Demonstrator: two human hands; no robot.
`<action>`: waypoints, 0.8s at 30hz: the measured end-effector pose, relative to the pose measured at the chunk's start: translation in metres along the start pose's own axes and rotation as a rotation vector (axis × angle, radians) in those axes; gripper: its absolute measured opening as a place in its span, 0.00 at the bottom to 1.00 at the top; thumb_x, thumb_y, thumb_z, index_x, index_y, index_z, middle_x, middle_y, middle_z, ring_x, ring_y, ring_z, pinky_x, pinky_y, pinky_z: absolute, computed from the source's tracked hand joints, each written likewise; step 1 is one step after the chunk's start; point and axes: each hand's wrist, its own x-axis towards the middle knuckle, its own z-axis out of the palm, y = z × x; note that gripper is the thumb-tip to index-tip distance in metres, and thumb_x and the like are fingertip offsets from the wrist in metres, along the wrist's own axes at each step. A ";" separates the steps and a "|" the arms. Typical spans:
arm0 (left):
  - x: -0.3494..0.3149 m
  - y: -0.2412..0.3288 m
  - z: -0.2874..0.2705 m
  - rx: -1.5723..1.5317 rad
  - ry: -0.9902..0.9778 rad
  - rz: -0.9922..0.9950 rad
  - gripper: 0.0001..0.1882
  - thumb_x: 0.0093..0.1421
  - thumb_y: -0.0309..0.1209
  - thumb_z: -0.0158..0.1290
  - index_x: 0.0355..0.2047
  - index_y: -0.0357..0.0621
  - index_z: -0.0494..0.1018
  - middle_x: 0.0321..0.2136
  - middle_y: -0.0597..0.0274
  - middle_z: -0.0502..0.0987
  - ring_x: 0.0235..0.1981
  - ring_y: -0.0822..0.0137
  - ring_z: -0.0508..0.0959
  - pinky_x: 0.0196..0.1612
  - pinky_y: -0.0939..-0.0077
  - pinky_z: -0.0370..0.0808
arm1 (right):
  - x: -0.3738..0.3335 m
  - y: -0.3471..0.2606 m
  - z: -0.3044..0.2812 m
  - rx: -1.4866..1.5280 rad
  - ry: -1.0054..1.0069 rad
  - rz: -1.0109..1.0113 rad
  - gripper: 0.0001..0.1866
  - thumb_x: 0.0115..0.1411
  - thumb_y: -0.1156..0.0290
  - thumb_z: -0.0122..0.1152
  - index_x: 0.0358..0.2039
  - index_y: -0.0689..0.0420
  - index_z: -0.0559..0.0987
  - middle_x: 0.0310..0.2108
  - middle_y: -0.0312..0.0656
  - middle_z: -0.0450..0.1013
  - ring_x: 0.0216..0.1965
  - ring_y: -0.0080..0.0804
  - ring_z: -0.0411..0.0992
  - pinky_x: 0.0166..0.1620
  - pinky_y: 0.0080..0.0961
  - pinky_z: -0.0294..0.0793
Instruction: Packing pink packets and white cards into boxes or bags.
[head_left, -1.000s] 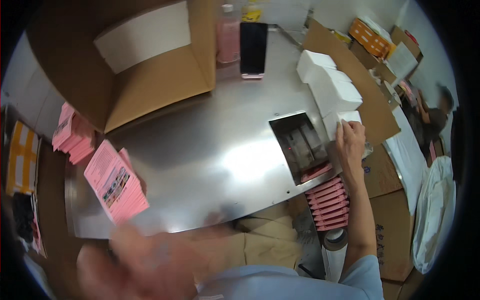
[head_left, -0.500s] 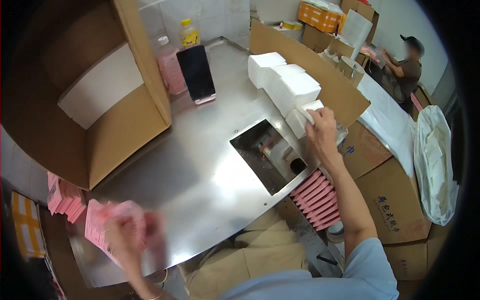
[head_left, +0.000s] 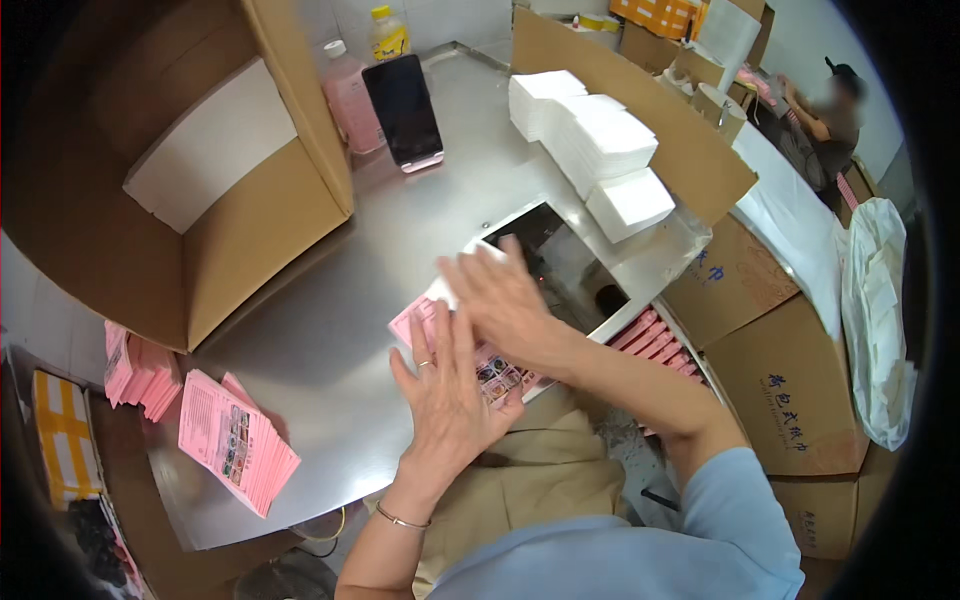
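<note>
My left hand point(head_left: 445, 405) lies on a pink printed packet point(head_left: 420, 318) at the steel table's front edge. Its fingers are stretched and apart, pressing the packet down. My right hand point(head_left: 510, 305), a little smeared by motion, is closed over a white paper napkin point(head_left: 441, 292) at the packet's upper edge. Most of the napkin is hidden under the fingers, and I cannot tell how far it is inside the packet. A fanned stack of the same pink packets point(head_left: 238, 445) lies to the left. White napkin stacks point(head_left: 600, 140) stand at the far right.
A rectangular opening point(head_left: 560, 262) in the table lies right of my hands. Pink filled packs point(head_left: 655, 345) stand below the edge. A large carton point(head_left: 262, 260), a phone on a stand point(head_left: 403, 115) and bottles point(head_left: 350, 100) stand left and back. A person point(head_left: 830, 115) sits far right.
My right hand has come from the napkin stack to the table's middle with a napkin. My left hand has moved right from the pink stack, bringing a packet beside it.
</note>
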 end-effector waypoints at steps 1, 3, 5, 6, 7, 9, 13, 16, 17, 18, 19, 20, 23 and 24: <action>0.007 0.008 0.001 -0.039 0.015 -0.028 0.63 0.37 0.46 0.68 0.69 0.38 0.46 0.65 0.40 0.56 0.64 0.39 0.57 0.63 0.38 0.50 | 0.009 0.002 0.004 0.138 0.055 -0.057 0.24 0.54 0.70 0.58 0.53 0.63 0.74 0.52 0.54 0.71 0.56 0.55 0.68 0.63 0.59 0.56; 0.005 0.004 -0.006 -0.032 0.025 -0.063 0.59 0.41 0.39 0.68 0.67 0.35 0.45 0.65 0.39 0.56 0.66 0.37 0.55 0.65 0.36 0.47 | 0.003 -0.020 0.000 0.073 -0.232 -0.029 0.25 0.54 0.73 0.56 0.54 0.63 0.73 0.56 0.54 0.69 0.58 0.54 0.67 0.64 0.52 0.59; -0.013 -0.017 -0.001 -0.164 0.072 0.028 0.50 0.44 0.34 0.67 0.63 0.34 0.52 0.64 0.37 0.58 0.66 0.36 0.56 0.65 0.37 0.49 | -0.011 -0.009 -0.005 0.154 -0.017 -0.042 0.21 0.57 0.76 0.55 0.53 0.62 0.75 0.52 0.52 0.72 0.54 0.47 0.71 0.61 0.44 0.65; -0.022 -0.019 -0.002 -0.176 0.054 0.080 0.36 0.46 0.29 0.66 0.55 0.36 0.65 0.63 0.36 0.61 0.64 0.36 0.60 0.65 0.37 0.52 | -0.014 0.004 -0.014 0.451 0.038 0.127 0.18 0.59 0.77 0.54 0.52 0.62 0.76 0.50 0.51 0.74 0.51 0.43 0.73 0.59 0.41 0.67; -0.023 -0.022 -0.003 -0.177 0.050 0.066 0.36 0.46 0.29 0.66 0.55 0.36 0.65 0.63 0.36 0.61 0.64 0.36 0.60 0.65 0.37 0.52 | -0.016 0.015 -0.022 0.747 0.091 0.302 0.16 0.62 0.77 0.54 0.50 0.62 0.77 0.47 0.51 0.76 0.48 0.40 0.76 0.58 0.38 0.69; -0.010 -0.024 -0.010 -0.219 0.028 0.181 0.29 0.49 0.33 0.64 0.51 0.38 0.72 0.62 0.36 0.61 0.63 0.33 0.60 0.62 0.32 0.53 | -0.023 0.024 -0.033 0.673 0.233 0.319 0.16 0.63 0.76 0.53 0.51 0.60 0.77 0.46 0.46 0.78 0.46 0.38 0.77 0.58 0.39 0.69; -0.010 -0.047 -0.022 0.113 -0.106 0.095 0.29 0.48 0.42 0.64 0.50 0.43 0.76 0.65 0.34 0.54 0.66 0.33 0.54 0.61 0.35 0.53 | -0.063 -0.041 -0.022 0.369 0.147 -0.422 0.21 0.56 0.71 0.58 0.53 0.52 0.76 0.58 0.46 0.67 0.63 0.43 0.64 0.61 0.70 0.57; -0.010 -0.037 -0.031 0.108 -0.093 0.036 0.38 0.44 0.44 0.65 0.56 0.43 0.71 0.66 0.35 0.53 0.66 0.36 0.55 0.60 0.39 0.55 | -0.055 -0.047 -0.023 0.419 0.143 -0.386 0.17 0.53 0.71 0.57 0.46 0.54 0.78 0.45 0.43 0.72 0.54 0.39 0.71 0.61 0.70 0.57; -0.010 -0.026 -0.033 0.083 -0.039 -0.034 0.39 0.44 0.42 0.66 0.57 0.43 0.71 0.66 0.36 0.54 0.65 0.37 0.57 0.61 0.41 0.55 | -0.042 -0.035 -0.013 0.362 0.211 -0.337 0.16 0.52 0.69 0.58 0.42 0.55 0.77 0.39 0.42 0.72 0.50 0.39 0.72 0.62 0.68 0.57; -0.012 -0.025 -0.024 0.057 0.089 -0.052 0.38 0.43 0.43 0.66 0.55 0.43 0.71 0.64 0.37 0.58 0.63 0.37 0.60 0.61 0.40 0.56 | -0.027 -0.027 -0.013 0.320 0.215 -0.269 0.15 0.53 0.69 0.58 0.42 0.54 0.77 0.38 0.42 0.72 0.48 0.39 0.74 0.62 0.68 0.56; -0.014 -0.029 -0.020 0.060 0.088 -0.053 0.38 0.43 0.43 0.66 0.55 0.43 0.71 0.64 0.37 0.58 0.63 0.37 0.60 0.61 0.40 0.56 | -0.020 -0.019 -0.008 0.335 0.204 -0.252 0.18 0.52 0.72 0.58 0.45 0.55 0.77 0.42 0.43 0.75 0.49 0.39 0.75 0.63 0.67 0.54; -0.019 -0.033 -0.016 0.063 0.085 -0.013 0.39 0.43 0.45 0.66 0.55 0.42 0.70 0.63 0.38 0.59 0.62 0.37 0.60 0.59 0.39 0.56 | -0.016 -0.010 -0.010 0.401 0.189 -0.140 0.19 0.52 0.74 0.57 0.47 0.55 0.78 0.44 0.43 0.75 0.50 0.39 0.75 0.63 0.66 0.54; -0.022 -0.035 -0.025 0.134 0.087 0.052 0.40 0.44 0.44 0.66 0.57 0.42 0.69 0.60 0.41 0.62 0.59 0.39 0.63 0.55 0.41 0.59 | -0.010 0.012 -0.030 0.601 0.248 0.191 0.21 0.52 0.77 0.57 0.49 0.54 0.78 0.50 0.45 0.76 0.53 0.37 0.74 0.64 0.64 0.52; -0.017 -0.032 -0.026 0.124 0.062 0.062 0.40 0.44 0.43 0.66 0.57 0.44 0.69 0.60 0.41 0.63 0.58 0.40 0.64 0.54 0.44 0.60 | -0.015 0.014 -0.031 0.446 0.291 0.109 0.17 0.53 0.75 0.58 0.45 0.53 0.80 0.46 0.45 0.76 0.52 0.41 0.74 0.61 0.65 0.58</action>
